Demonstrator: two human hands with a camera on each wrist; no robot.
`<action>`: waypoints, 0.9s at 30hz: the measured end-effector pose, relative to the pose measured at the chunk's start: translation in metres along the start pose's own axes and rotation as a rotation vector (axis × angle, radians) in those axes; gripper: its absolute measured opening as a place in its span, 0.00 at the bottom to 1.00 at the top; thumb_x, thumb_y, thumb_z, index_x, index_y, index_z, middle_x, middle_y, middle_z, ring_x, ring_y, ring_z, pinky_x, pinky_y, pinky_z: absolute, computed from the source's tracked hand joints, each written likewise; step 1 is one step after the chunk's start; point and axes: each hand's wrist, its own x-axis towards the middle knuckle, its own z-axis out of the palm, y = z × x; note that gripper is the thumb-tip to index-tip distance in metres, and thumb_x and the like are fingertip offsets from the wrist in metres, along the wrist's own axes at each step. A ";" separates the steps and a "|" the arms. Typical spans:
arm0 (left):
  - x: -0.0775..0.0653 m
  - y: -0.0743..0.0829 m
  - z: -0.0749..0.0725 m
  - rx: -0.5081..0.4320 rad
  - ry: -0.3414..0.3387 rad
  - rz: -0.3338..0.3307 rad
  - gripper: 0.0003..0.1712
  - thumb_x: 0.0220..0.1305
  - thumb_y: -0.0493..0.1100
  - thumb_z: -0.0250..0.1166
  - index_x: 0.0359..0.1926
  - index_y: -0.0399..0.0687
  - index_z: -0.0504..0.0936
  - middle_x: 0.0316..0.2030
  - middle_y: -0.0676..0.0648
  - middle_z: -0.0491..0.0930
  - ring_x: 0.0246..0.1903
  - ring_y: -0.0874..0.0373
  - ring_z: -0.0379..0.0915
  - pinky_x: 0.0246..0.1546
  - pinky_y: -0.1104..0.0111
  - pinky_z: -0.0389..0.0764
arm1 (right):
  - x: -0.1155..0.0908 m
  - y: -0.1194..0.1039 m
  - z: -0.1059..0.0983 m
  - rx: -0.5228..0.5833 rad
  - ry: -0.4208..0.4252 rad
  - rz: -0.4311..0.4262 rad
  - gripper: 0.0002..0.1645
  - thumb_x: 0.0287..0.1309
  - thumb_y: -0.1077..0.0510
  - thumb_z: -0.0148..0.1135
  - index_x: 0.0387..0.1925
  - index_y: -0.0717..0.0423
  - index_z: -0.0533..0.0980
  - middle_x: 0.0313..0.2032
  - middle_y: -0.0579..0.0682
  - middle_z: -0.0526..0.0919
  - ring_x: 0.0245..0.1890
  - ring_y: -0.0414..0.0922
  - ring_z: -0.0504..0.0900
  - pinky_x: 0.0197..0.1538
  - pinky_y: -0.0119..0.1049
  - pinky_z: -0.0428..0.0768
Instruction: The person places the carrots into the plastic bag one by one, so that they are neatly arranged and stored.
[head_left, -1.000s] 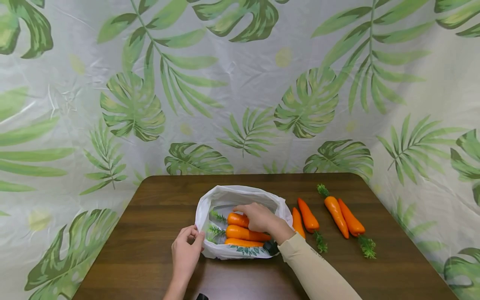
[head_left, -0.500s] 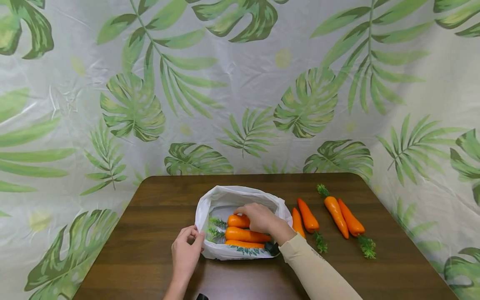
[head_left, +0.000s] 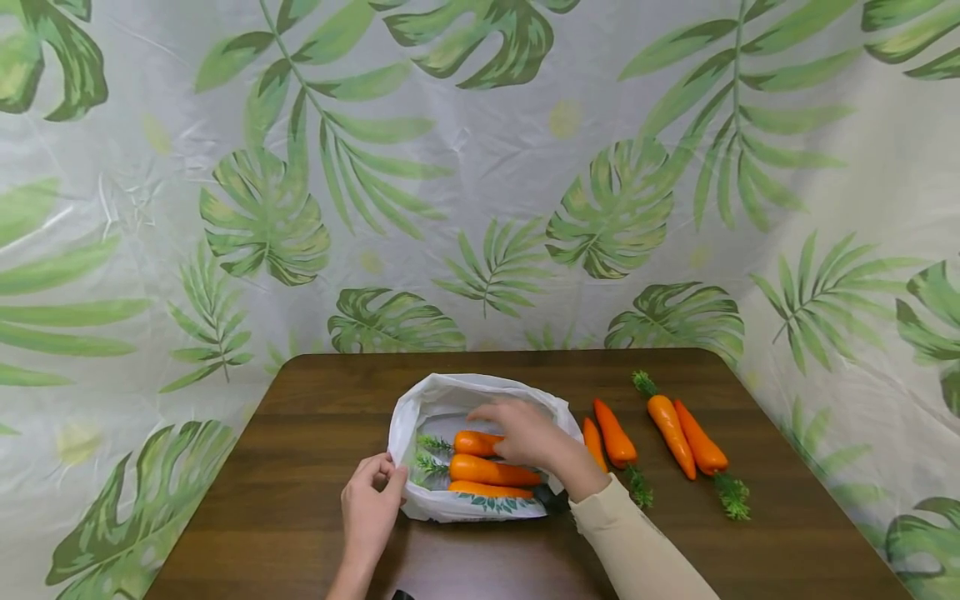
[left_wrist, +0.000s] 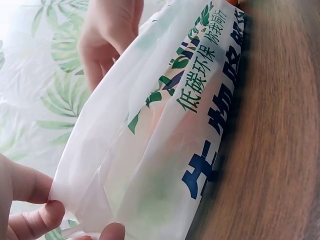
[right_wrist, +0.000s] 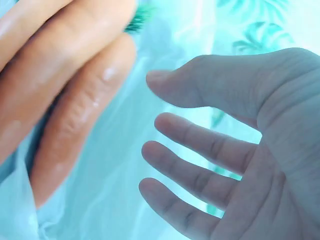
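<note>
With three carrots (head_left: 491, 472) inside white bag (head_left: 442, 506), pinching its left rim with left hand (head_left: 371, 497); hovering above with spread-fingered right hand (head_left: 534, 437), partly blocking the farthest carrot (head_left: 476, 443). Flanked by four loose carrots (head_left: 615, 433) toward table's (head_left: 315, 467) right edge.

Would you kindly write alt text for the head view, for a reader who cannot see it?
The left hand pinches the edge of an open white bag with three carrots visible inside, and the right hand hovers over them. Four more carrots lie on the brown table, right of the bag.
</note>
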 end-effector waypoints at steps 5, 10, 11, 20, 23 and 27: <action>-0.001 -0.001 0.000 0.002 -0.004 -0.005 0.14 0.60 0.33 0.69 0.21 0.44 0.76 0.48 0.42 0.84 0.40 0.50 0.80 0.19 0.71 0.86 | -0.015 -0.003 -0.013 0.014 0.075 -0.023 0.29 0.58 0.63 0.69 0.61 0.40 0.78 0.59 0.42 0.79 0.59 0.46 0.76 0.56 0.43 0.81; -0.001 -0.002 0.000 0.002 -0.001 -0.001 0.14 0.60 0.33 0.69 0.21 0.44 0.76 0.48 0.43 0.84 0.40 0.50 0.81 0.19 0.71 0.86 | -0.030 -0.002 -0.027 0.063 0.119 0.019 0.31 0.57 0.63 0.69 0.60 0.36 0.78 0.57 0.41 0.78 0.44 0.45 0.80 0.36 0.38 0.82; -0.001 -0.002 0.000 0.004 0.000 0.002 0.14 0.60 0.33 0.69 0.21 0.44 0.77 0.48 0.43 0.84 0.40 0.50 0.81 0.19 0.71 0.86 | -0.032 -0.001 -0.030 0.073 0.126 0.032 0.32 0.57 0.64 0.69 0.61 0.35 0.78 0.56 0.40 0.78 0.39 0.44 0.80 0.32 0.35 0.80; 0.002 -0.003 0.000 0.011 0.006 0.003 0.14 0.60 0.33 0.69 0.20 0.44 0.76 0.47 0.44 0.84 0.35 0.52 0.81 0.18 0.70 0.86 | -0.055 0.017 -0.051 0.124 0.259 0.085 0.31 0.55 0.61 0.75 0.61 0.42 0.78 0.52 0.42 0.80 0.41 0.43 0.80 0.36 0.36 0.83; 0.002 -0.003 0.000 0.016 0.004 -0.002 0.14 0.60 0.33 0.69 0.20 0.45 0.77 0.47 0.44 0.84 0.34 0.53 0.81 0.19 0.70 0.86 | -0.062 0.024 -0.057 0.118 0.294 0.104 0.32 0.55 0.60 0.75 0.62 0.44 0.78 0.53 0.44 0.80 0.43 0.47 0.81 0.39 0.40 0.84; 0.001 -0.003 0.000 0.011 -0.001 -0.008 0.14 0.60 0.33 0.69 0.21 0.44 0.77 0.48 0.44 0.84 0.32 0.55 0.81 0.19 0.70 0.86 | -0.071 0.033 -0.067 0.095 0.344 0.138 0.32 0.55 0.60 0.74 0.62 0.41 0.77 0.53 0.44 0.79 0.41 0.49 0.81 0.38 0.42 0.85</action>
